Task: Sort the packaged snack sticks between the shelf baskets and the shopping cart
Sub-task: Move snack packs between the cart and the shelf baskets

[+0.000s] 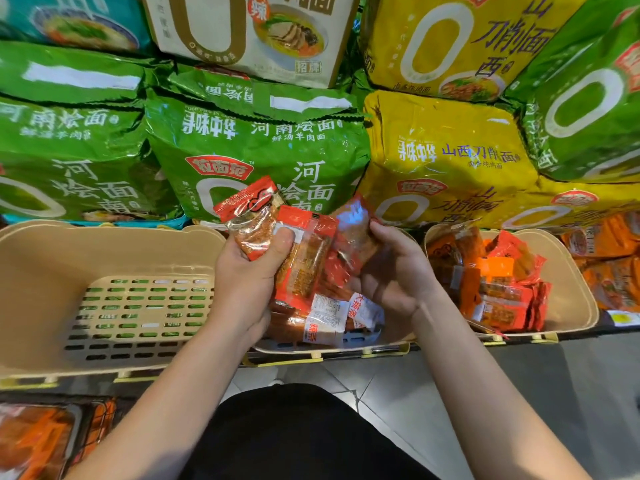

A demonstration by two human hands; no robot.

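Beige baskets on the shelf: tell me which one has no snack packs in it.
The left basket: only its bare slotted floor shows. The middle basket and the right basket both hold red-orange packs.

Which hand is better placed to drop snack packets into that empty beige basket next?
Probably the left. The left hand already grips a bunch of snack packets right beside the empty basket. The right hand pinches one packet farther away, over the middle basket.

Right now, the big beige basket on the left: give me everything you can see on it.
The beige basket looks like matte plastic, with smooth walls, a rounded rim and a floor of slotted vents showing green beneath. It sits upright on the shelf edge, below green noodle bags. No packets show inside. The left hand, gripping snack packets, hangs over its right side; contact unclear.
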